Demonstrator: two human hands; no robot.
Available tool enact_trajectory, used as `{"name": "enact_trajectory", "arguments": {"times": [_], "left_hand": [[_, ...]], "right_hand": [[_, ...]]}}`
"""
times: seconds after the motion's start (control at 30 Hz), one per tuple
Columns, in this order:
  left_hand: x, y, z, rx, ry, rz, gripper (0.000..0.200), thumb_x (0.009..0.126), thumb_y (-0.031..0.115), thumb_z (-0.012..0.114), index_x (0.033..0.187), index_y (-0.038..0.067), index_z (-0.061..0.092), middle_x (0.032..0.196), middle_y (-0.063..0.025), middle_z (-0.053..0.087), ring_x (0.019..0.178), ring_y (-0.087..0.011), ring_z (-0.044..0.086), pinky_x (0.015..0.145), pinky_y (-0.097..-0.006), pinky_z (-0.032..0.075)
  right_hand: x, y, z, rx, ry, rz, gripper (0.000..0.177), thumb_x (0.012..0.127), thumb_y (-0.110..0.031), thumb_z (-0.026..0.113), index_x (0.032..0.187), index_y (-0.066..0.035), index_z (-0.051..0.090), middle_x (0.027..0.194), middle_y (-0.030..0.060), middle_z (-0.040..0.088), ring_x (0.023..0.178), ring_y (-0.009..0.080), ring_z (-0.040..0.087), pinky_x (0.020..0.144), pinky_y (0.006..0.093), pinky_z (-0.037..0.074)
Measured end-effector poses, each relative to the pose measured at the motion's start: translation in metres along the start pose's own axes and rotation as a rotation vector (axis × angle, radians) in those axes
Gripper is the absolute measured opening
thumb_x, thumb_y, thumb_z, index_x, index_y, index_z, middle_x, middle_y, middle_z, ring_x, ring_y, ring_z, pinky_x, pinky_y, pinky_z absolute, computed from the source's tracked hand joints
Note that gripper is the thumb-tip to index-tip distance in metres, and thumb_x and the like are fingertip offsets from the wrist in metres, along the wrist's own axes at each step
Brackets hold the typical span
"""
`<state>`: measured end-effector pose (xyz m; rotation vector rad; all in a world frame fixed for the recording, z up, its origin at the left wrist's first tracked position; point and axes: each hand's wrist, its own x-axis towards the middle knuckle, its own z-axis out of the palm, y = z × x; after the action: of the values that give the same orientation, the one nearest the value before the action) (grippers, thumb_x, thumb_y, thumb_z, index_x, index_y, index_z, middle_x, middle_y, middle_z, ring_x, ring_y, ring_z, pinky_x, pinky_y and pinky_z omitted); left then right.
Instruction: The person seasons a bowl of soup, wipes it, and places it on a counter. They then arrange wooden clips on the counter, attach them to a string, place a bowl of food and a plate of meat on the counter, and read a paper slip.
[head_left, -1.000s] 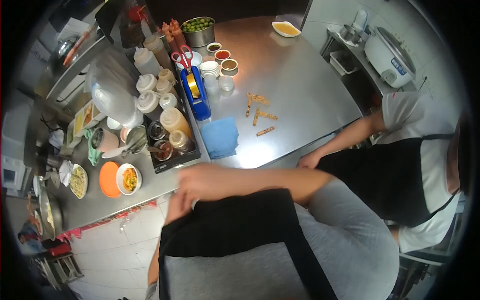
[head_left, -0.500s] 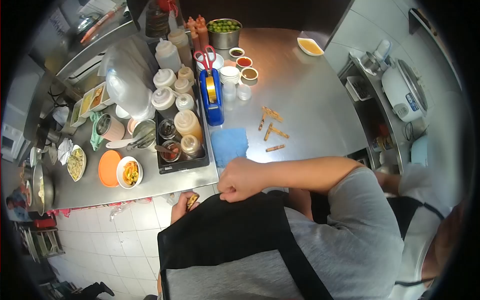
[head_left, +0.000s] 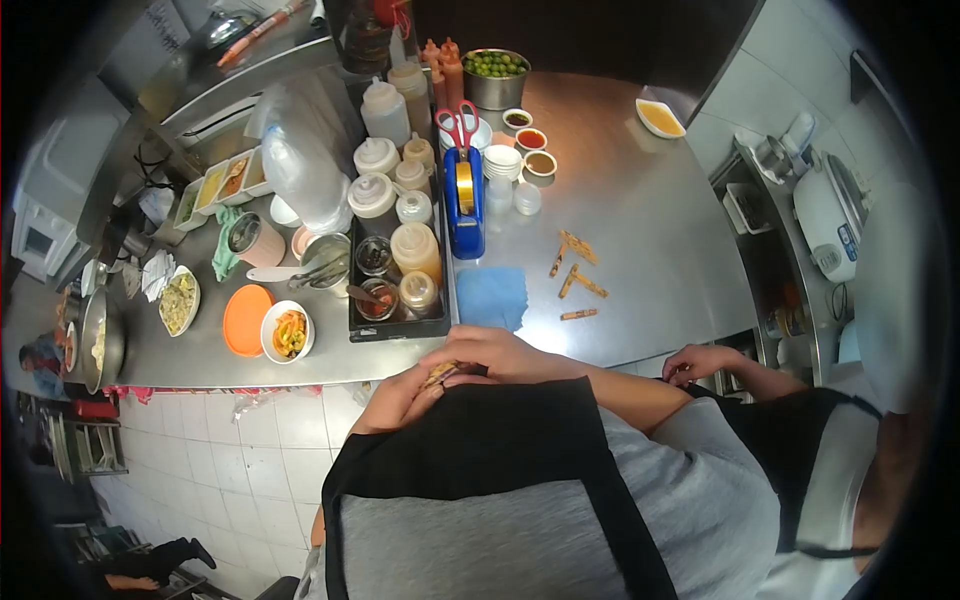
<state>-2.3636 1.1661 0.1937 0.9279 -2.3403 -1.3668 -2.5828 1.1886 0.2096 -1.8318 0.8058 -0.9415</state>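
Head view showed the left hand's (head_left: 395,398) fingers closed round a wooden piece (head_left: 440,374), 12 o'clock of the apron (head_left: 470,440); the right hand's (head_left: 488,350) grip was unclear. Loosened fingers risked dropping it floorward. Loose pieces (head_left: 578,315) lay at 2 o'clock.

Steel counter (head_left: 665,230), warm glow (head_left: 590,115) at its far end. Dark panel (head_left: 620,38) behind counter; white tiled wall (head_left: 785,60), metal shelf (head_left: 781,196) right of counter; pale floor tiles (head_left: 225,465) below counter.

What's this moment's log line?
left hand: holding brown piece | right hand: against left, grip unclear | cloth, sticks: on counter
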Motion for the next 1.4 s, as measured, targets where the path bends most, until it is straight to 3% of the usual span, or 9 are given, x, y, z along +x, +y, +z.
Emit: {"name": "enact_trajectory", "arguments": {"times": [0.1, 0.27, 0.37, 0.5, 0.7, 0.9, 1.07, 1.2, 1.4], "left_hand": [[0.0, 0.004, -0.011, -0.073, -0.028, -0.031, 0.032, 0.09, 0.021, 0.051, 0.119, 0.008, 0.05, 0.104, -0.0136, 0.061, 0.099, -0.0251, 0.059, 0.085, -0.0307, 0.044], [-0.025, -0.031, 0.003, -0.378, 0.091, -0.152, 0.031, 0.092, 0.022, 0.047, 0.118, 0.006, 0.052, 0.101, -0.0074, 0.061, 0.096, -0.0124, 0.055, 0.085, -0.0257, 0.04], [-0.043, -0.042, 0.001, -0.277, 0.078, -0.174, 0.033, 0.092, 0.023, 0.048, 0.12, 0.006, 0.05, 0.1, -0.0111, 0.06, 0.097, -0.0181, 0.056, 0.087, -0.0276, 0.04], [-0.07, -0.038, -0.008, -0.302, 0.098, -0.21, 0.037, 0.091, 0.026, 0.049, 0.122, 0.005, 0.047, 0.11, -0.0155, 0.056, 0.101, -0.0262, 0.056, 0.088, -0.0321, 0.042], [-0.116, -0.062, -0.016, -0.256, 0.177, -0.065, 0.035, 0.091, 0.018, 0.049, 0.122, 0.004, 0.047, 0.109, -0.015, 0.054, 0.102, -0.0268, 0.053, 0.089, -0.0321, 0.041], [-0.138, -0.091, -0.018, -0.223, 0.195, 0.108, 0.04, 0.086, 0.01, 0.054, 0.125, 0.007, 0.047, 0.096, -0.013, 0.046, 0.09, -0.0259, 0.049, 0.082, -0.0344, 0.041], [-0.135, -0.093, -0.016, -0.109, 0.139, 0.323, 0.043, 0.083, 0.005, 0.058, 0.124, 0.01, 0.05, 0.09, -0.0099, 0.048, 0.084, -0.023, 0.049, 0.077, -0.0307, 0.041], [-0.151, -0.105, -0.015, -0.094, 0.179, 0.346, 0.036, 0.082, 0.007, 0.06, 0.117, 0.009, 0.053, 0.087, -0.008, 0.054, 0.081, -0.0218, 0.054, 0.073, -0.0299, 0.044], [-0.243, -0.149, -0.017, -0.417, 0.411, -0.018, 0.014, 0.083, 0.013, 0.06, 0.094, 0.006, 0.054, 0.084, -0.0076, 0.061, 0.078, -0.0142, 0.058, 0.07, -0.0277, 0.046]], "right_hand": [[0.01, 0.01, -0.012, 0.005, -0.003, -0.01, 0.023, 0.079, -0.011, 0.066, 0.103, -0.011, 0.063, 0.082, 0.0025, 0.054, 0.071, 0.0119, 0.052, 0.064, 0.0245, 0.044], [-0.015, 0.13, -0.112, -0.371, 0.806, 0.331, 0.022, 0.086, -0.018, 0.054, 0.102, -0.005, 0.062, 0.103, 0.0094, 0.061, 0.092, 0.0196, 0.058, 0.083, 0.0289, 0.045], [-0.06, 0.173, -0.146, -0.894, 0.63, 0.781, 0.05, 0.084, -0.049, 0.049, 0.126, -0.022, 0.048, 0.136, 0.0123, 0.039, 0.125, 0.0302, 0.036, 0.1, 0.0506, 0.029], [-0.076, 0.206, -0.118, -1.092, 0.501, 0.983, 0.057, 0.085, -0.053, 0.042, 0.137, -0.032, 0.031, 0.145, 0.0064, 0.024, 0.132, 0.0343, 0.022, 0.102, 0.0593, 0.018], [-0.062, 0.205, -0.114, -1.166, 0.891, 0.925, 0.056, 0.089, -0.052, 0.035, 0.135, -0.02, 0.036, 0.143, 0.0119, 0.028, 0.132, 0.035, 0.023, 0.102, 0.0583, 0.018], [0.041, 0.07, -0.093, -1.166, 1.428, 0.066, 0.038, 0.091, -0.03, 0.048, 0.119, -0.005, 0.051, 0.125, 0.0154, 0.046, 0.119, 0.0308, 0.037, 0.098, 0.0415, 0.03], [0.135, -0.023, 0.012, -0.56, 1.232, -0.368, 0.022, 0.087, -0.015, 0.056, 0.104, -0.003, 0.06, 0.105, 0.0102, 0.058, 0.094, 0.0166, 0.054, 0.081, 0.0274, 0.043], [0.145, -0.062, 0.146, -0.509, 0.668, -0.221, 0.014, 0.084, -0.012, 0.058, 0.093, -0.003, 0.064, 0.075, 0.0037, 0.063, 0.068, 0.0101, 0.057, 0.066, 0.0252, 0.046], [0.097, -0.034, 0.267, -0.64, -0.217, 0.088, 0.026, 0.08, -0.016, 0.057, 0.104, -0.007, 0.061, 0.096, 0.0149, 0.061, 0.093, 0.0329, 0.057, 0.08, 0.0389, 0.047]]}}
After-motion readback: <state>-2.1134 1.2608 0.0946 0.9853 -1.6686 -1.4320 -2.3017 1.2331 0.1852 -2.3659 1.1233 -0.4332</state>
